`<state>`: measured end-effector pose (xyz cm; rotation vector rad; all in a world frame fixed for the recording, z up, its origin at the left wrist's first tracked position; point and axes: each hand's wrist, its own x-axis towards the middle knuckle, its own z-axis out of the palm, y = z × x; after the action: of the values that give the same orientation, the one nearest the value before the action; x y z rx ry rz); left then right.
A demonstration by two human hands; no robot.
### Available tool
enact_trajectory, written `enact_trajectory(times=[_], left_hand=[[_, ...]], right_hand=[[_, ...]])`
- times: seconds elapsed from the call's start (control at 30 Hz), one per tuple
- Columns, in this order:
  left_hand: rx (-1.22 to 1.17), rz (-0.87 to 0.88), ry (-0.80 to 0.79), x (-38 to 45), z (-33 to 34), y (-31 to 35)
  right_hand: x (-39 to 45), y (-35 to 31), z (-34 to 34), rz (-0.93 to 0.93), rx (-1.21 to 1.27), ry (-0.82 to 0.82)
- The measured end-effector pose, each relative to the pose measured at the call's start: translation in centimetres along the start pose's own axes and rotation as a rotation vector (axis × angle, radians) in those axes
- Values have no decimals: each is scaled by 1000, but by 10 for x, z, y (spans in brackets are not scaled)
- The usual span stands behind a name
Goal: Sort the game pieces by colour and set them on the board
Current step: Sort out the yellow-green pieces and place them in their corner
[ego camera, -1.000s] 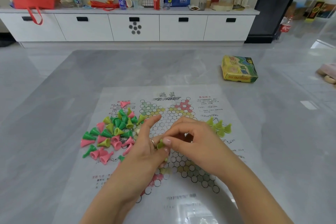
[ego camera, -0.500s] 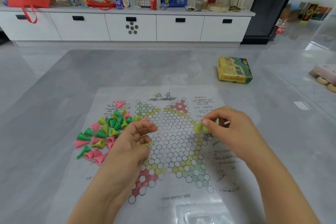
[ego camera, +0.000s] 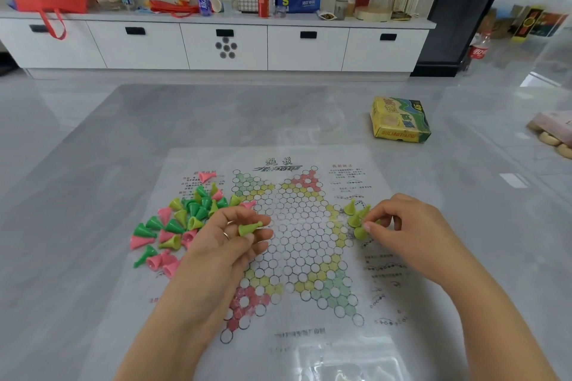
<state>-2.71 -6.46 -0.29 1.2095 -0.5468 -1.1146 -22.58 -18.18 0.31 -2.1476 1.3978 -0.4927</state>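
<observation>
Left hand [ego camera: 229, 235] pinches a yellow-green plastic cone piece [ego camera: 249, 228] lying sideways, tip pointing toward the right hand [ego camera: 399, 226], which grips another yellow-green cone [ego camera: 360, 232] at the far-side cluster.

Yellow-green piece [ego camera: 249, 228] pinched in left hand [ego camera: 227, 243] over board [ego camera: 297, 244]. Right hand [ego camera: 402, 226] placed at yellow-green cluster [ego camera: 356, 216], right edge. Mixed pile [ego camera: 182, 223] scattered left.

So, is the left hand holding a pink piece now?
No, the left hand pinches a yellow-green piece over the board, while the pink pieces lie in the pile beside it.
</observation>
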Motion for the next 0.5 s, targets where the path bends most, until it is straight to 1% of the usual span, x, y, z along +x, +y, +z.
enact_trajectory(times=[0.37, 0.5], left_hand=[[8, -23, 16, -1, 1, 1], [-12, -9, 19, 0, -1, 1]], right_hand=[[3, 2, 4, -16, -28, 4], [2, 1, 1, -28, -3, 23]])
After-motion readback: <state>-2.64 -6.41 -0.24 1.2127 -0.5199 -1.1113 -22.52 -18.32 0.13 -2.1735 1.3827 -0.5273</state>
